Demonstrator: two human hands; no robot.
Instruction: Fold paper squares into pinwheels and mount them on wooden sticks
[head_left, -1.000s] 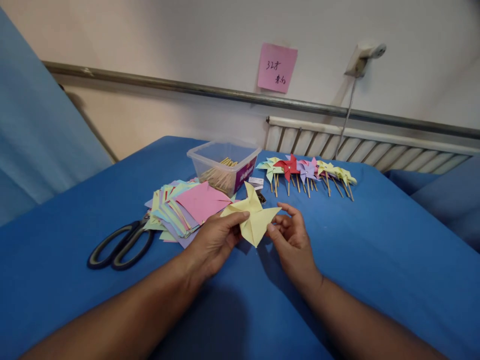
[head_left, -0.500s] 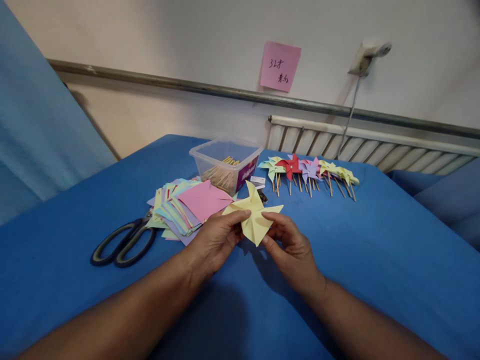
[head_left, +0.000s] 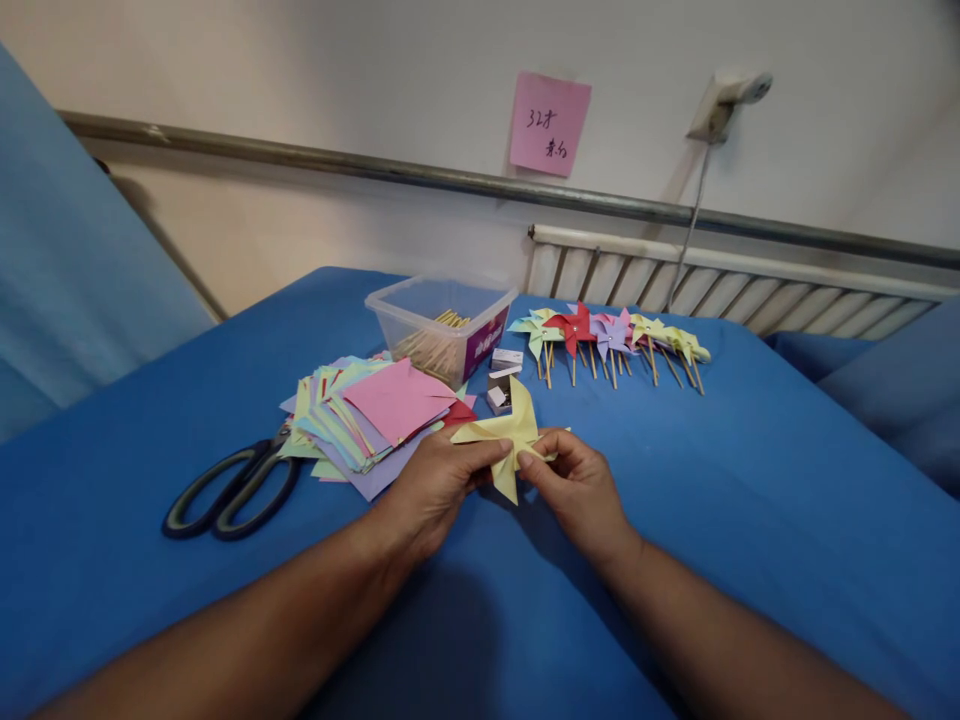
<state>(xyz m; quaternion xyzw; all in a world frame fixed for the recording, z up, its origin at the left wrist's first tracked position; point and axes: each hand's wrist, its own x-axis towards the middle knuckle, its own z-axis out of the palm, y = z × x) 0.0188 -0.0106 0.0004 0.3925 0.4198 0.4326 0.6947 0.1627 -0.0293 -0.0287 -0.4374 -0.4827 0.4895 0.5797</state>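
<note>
One yellow pinwheel (head_left: 522, 422) between left hand (head_left: 436, 485) and right hand (head_left: 583, 490), both hands pinching near centre.

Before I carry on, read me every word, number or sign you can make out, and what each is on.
"32", handwritten on the pink note; the character after it and the line below are not clear enough to quote.
Purple label on the plastic tub: white characters, too blurred to read.
Small white box: faint print, too small to read.
</note>
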